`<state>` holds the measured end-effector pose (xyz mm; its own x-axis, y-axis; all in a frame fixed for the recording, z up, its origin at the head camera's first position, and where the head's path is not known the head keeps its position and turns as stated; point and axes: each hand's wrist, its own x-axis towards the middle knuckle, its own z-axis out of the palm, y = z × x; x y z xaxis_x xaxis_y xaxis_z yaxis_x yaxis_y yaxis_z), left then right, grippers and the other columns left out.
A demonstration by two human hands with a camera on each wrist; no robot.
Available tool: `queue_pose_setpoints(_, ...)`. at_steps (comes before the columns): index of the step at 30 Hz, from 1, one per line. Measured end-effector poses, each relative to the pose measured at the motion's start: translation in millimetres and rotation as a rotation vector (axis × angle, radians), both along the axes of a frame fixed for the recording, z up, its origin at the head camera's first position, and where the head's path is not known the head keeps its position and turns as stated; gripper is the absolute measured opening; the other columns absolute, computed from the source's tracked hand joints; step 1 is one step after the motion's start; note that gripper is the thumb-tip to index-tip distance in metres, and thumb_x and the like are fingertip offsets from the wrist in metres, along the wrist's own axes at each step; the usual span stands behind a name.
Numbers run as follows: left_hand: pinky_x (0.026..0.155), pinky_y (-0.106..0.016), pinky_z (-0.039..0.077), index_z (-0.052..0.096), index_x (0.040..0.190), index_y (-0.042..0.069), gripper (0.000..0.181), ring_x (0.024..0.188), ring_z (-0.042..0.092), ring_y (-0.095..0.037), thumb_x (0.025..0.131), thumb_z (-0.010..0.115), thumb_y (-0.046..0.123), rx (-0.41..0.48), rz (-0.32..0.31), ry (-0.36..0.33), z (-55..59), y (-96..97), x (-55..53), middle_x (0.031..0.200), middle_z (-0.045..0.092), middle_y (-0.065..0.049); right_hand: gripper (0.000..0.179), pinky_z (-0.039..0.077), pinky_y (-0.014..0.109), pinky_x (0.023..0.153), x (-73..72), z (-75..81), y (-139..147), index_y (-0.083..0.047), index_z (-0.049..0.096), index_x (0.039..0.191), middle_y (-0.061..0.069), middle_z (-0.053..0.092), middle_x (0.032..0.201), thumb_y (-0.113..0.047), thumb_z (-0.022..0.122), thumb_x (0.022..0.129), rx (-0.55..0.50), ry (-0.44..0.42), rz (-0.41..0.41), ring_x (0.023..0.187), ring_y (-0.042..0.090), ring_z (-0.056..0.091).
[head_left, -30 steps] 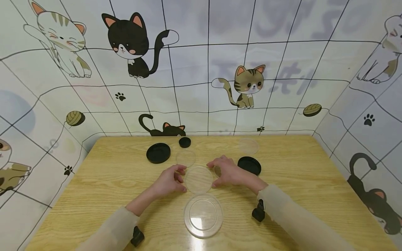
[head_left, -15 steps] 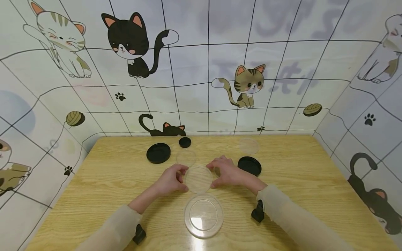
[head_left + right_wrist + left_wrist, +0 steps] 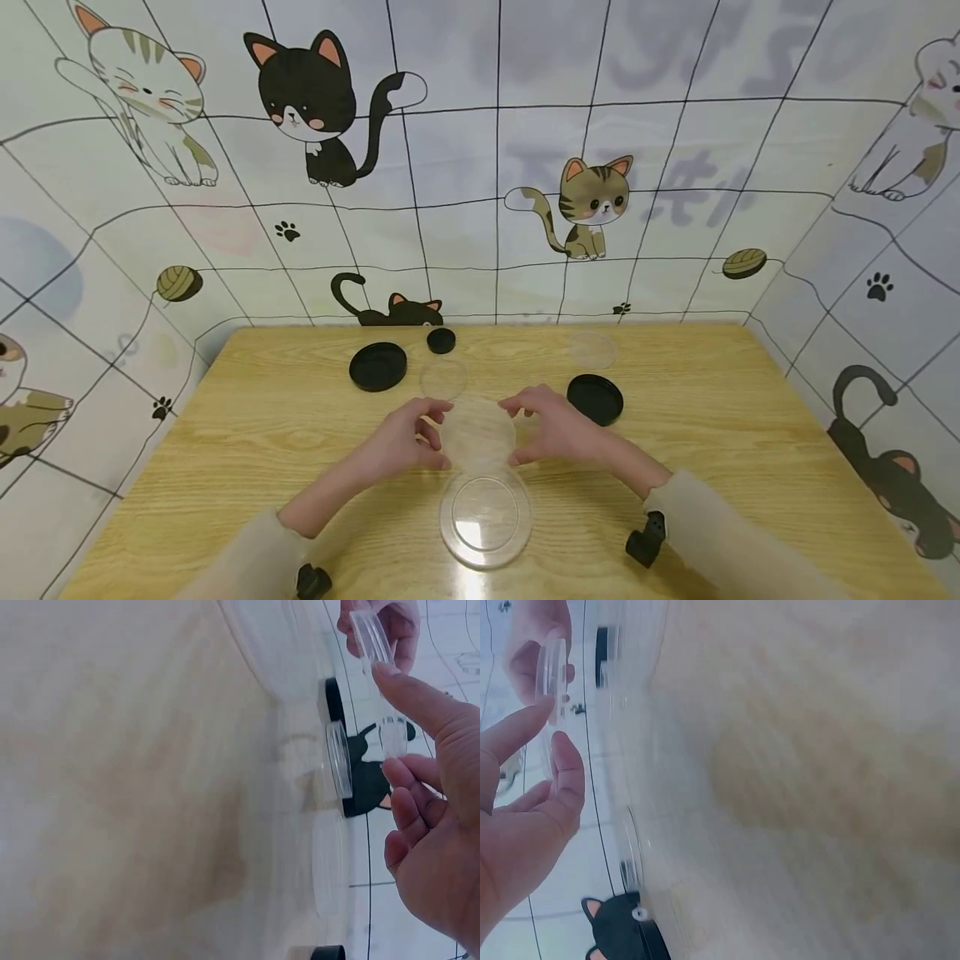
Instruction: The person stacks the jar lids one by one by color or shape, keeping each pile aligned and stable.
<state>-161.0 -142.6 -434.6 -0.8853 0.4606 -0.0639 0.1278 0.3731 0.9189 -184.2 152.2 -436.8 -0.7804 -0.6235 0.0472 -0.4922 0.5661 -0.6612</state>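
1. A clear round lid (image 3: 477, 433) is held above the bench (image 3: 262, 433), its rim supported at opposite sides by the left hand (image 3: 405, 437) and the right hand (image 3: 562, 427).
2. On the left, the rim is pinched between the thumb and fingers; in the left wrist view the lid is seen almost edge-on.
3. On the right, the rim is likewise pinched between thumb and fingers, the remaining fingers being loosely bent.
4. A larger clear lid (image 3: 486, 517) is laid flat on the bench nearer to the person; a raised ring and a bright reflection are shown in it.
5. Beyond the hands, a thin clear disc (image 3: 442, 380) is placed left of centre, and a fainter clear disc (image 3: 592, 351) is placed farther back, to the right.
6. A large black disc (image 3: 378, 367) is set at the back left, with a small black disc (image 3: 441, 340) near it; another black disc (image 3: 595, 399) is positioned just beside the right hand.
7. Pale sleeves (image 3: 727, 533) are worn, and the bench is backed by a cat-printed wall covering (image 3: 450, 167).
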Motion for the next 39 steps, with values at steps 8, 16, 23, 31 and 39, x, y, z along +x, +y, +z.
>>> queue_pose_setpoints(8, 0.070, -0.025, 0.054, 0.052, 0.138, -0.009, 0.076, 0.082, 0.061, -0.018, 0.072, 0.088, -0.004, -0.010, -0.043, 0.022, 1.2, 12.8, 34.2, 0.116, 0.051, -0.020, 0.073, 0.048, 0.032, 0.077, 44.3, -6.8, 11, 0.000, 0.063, 0.135, 0.002, 0.061, 0.110, -0.025, 0.095, 0.074, -0.072, 0.010, -0.028, 0.093, 0.018, 0.054)
queue_pose_setpoints(16, 0.067, -0.025, 0.054, 0.054, 0.136, -0.009, 0.076, 0.080, 0.061, -0.014, 0.070, 0.090, -0.002, 0.003, -0.048, 0.017, -4.2, 10.6, 58.8, 0.115, 0.053, -0.015, 0.068, 0.050, 0.028, 0.079, 72.3, -8.5, 6, 0.001, 0.066, 0.129, -0.001, 0.063, 0.107, -0.019, 0.096, 0.071, -0.146, -0.018, -0.032, 0.091, 0.011, 0.055)
queue_pose_setpoints(23, 0.068, -0.025, 0.056, 0.055, 0.132, -0.009, 0.074, 0.078, 0.061, -0.011, 0.066, 0.088, -0.009, 0.010, -0.064, 0.050, -13.7, 6.9, 69.3, 0.113, 0.054, -0.014, 0.067, 0.050, 0.027, 0.080, 82.5, -17.0, 3, -0.002, 0.067, 0.129, -0.005, 0.063, 0.108, -0.026, 0.095, 0.073, -0.159, -0.051, -0.023, 0.093, 0.008, 0.054)
queue_pose_setpoints(31, 0.068, -0.024, 0.056, 0.057, 0.129, -0.007, 0.069, 0.075, 0.060, -0.009, 0.067, 0.089, -0.006, 0.003, -0.090, 0.096, -17.0, 3.6, 71.4, 0.109, 0.054, -0.010, 0.065, 0.049, 0.026, 0.081, 84.7, -27.5, 0, -0.005, 0.067, 0.128, -0.008, 0.061, 0.108, -0.028, 0.094, 0.074, -0.147, -0.027, -0.005, 0.093, 0.006, 0.053)
queue_pose_setpoints(39, 0.067, -0.023, 0.055, 0.059, 0.129, -0.006, 0.067, 0.074, 0.060, -0.007, 0.069, 0.088, -0.006, -0.035, -0.082, 0.143, -22.4, 2.1, 65.5, 0.109, 0.054, -0.009, 0.064, 0.048, 0.026, 0.081, 84.0, -28.5, -4, -0.006, 0.066, 0.130, -0.009, 0.060, 0.108, -0.026, 0.093, 0.076, -0.113, -0.029, -0.035, 0.094, 0.007, 0.052)
